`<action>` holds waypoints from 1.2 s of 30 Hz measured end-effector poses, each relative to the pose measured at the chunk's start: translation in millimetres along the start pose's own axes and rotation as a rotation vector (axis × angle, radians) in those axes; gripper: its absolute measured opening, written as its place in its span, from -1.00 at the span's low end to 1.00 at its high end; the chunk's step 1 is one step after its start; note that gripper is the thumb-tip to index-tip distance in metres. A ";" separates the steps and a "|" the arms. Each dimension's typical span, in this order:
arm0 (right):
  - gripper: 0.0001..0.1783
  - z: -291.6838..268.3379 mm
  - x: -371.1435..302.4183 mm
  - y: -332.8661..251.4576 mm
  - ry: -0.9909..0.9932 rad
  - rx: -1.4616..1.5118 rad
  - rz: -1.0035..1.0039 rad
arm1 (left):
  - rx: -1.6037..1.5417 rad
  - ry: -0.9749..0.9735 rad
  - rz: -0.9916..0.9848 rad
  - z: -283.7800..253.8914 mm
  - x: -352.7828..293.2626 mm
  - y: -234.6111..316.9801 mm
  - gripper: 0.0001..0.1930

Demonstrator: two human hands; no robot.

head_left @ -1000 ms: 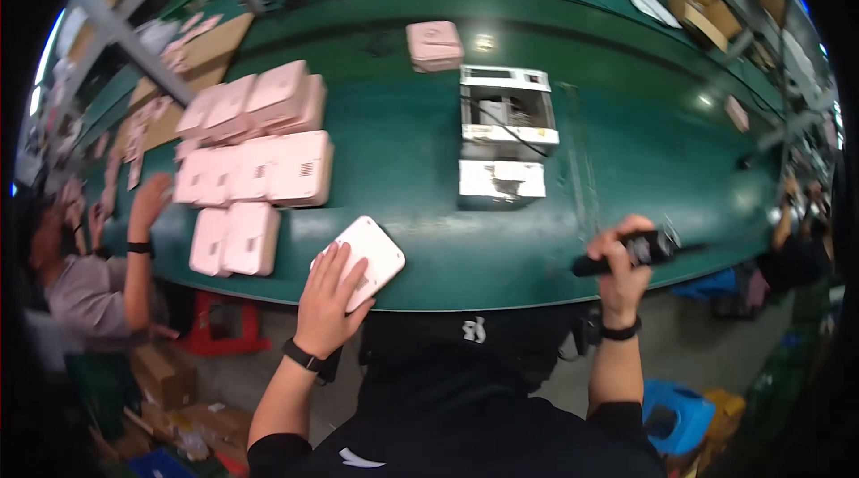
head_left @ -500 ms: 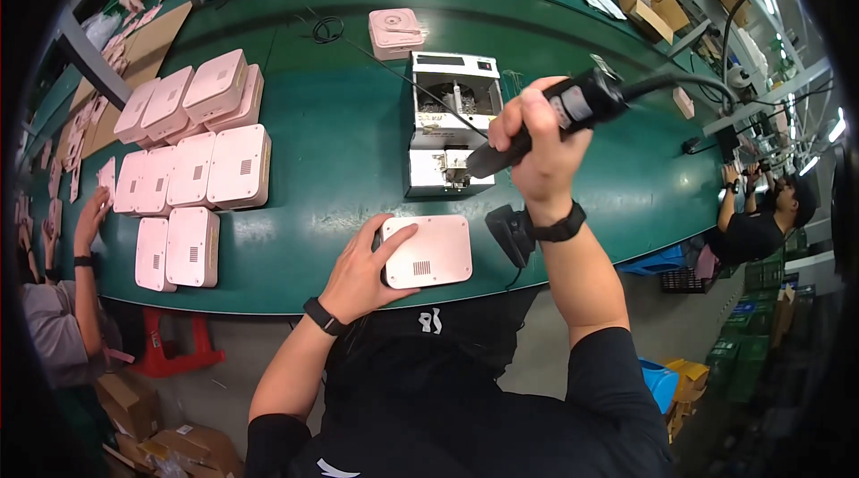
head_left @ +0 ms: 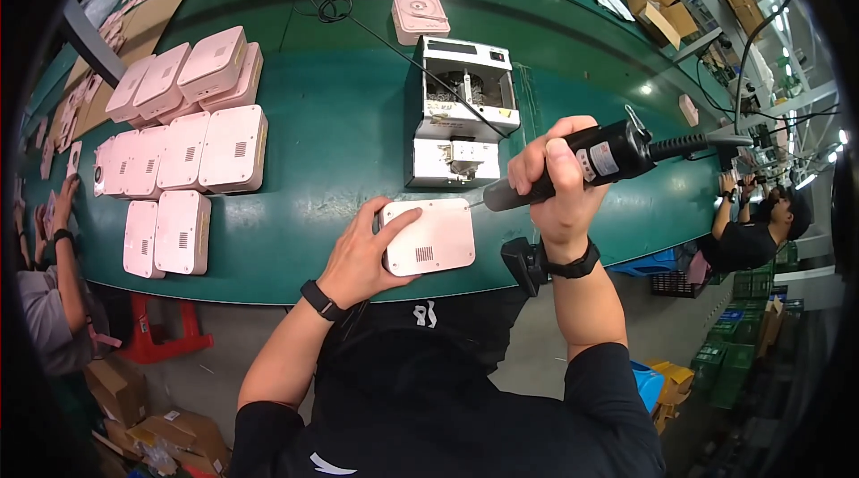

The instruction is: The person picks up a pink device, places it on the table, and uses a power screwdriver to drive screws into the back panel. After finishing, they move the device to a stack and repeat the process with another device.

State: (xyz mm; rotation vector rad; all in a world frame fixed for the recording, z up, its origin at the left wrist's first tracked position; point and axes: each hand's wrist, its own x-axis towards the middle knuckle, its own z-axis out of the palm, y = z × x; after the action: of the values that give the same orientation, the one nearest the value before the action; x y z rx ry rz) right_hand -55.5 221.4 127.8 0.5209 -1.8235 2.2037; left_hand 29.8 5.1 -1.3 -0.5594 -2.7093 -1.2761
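A pale pink plastic case lies near the table's front edge, its vented, screw-cornered face up. My left hand grips its left side, thumb across the top and fingers around the edge. In my right hand is a black electric screwdriver, held almost level. Its thin bit points left at the case's far right corner; whether it touches I cannot tell. Just beyond the case stands a screw feeder with a loose-screw tray behind its front block.
Stacked pink cases fill the left of the table. Another pink case sits behind the feeder, and a black cable runs across it. Co-workers sit at the left and right. A red stool stands below the table's left edge.
My right hand has brought the screwdriver from over the feeder's front block toward me, down to the case's far right corner. My left hand keeps its grip. The whole view has shifted slightly.
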 end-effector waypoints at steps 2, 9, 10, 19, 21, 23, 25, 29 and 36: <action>-0.88 -3.5 -3.6 11.8 0.008 0.003 0.005 | 0.002 -0.001 0.001 0.0 1.6 0.4 -0.10; -0.86 -9.7 -5.0 30.3 0.056 0.068 0.019 | 0.011 0.012 0.004 1.8 -0.9 -1.5 -0.10; -0.86 -10.9 -7.7 31.9 0.050 0.071 0.016 | 0.011 0.017 0.010 2.4 -0.2 -1.7 -0.10; -0.86 2.9 -9.0 18.7 -0.016 -0.042 0.062 | 0.040 0.030 0.017 0.4 -1.2 0.2 -0.13; -0.86 6.9 -1.2 9.6 -0.034 -0.075 0.077 | 0.035 0.016 0.005 0.1 -1.6 1.6 -0.10; -0.87 5.6 7.4 1.3 0.013 0.070 -0.012 | 0.037 0.014 0.003 0.4 -0.6 2.6 -0.08; -0.88 7.6 17.0 2.2 0.036 0.145 -0.062 | 0.038 0.032 0.024 3.6 3.1 4.7 -0.11; -0.89 13.0 28.4 15.2 0.016 0.013 0.010 | 0.051 0.045 0.031 3.6 6.5 2.3 -0.14; -0.85 22.4 6.7 6.5 -0.034 0.079 0.030 | 0.015 0.026 -0.004 4.8 8.6 2.3 -0.09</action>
State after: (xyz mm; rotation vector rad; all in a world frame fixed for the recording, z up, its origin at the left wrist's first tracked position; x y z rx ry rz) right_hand -61.4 197.9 128.4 0.5523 -1.7782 2.3083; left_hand 23.0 12.5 -0.7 -0.5325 -2.6983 -1.2543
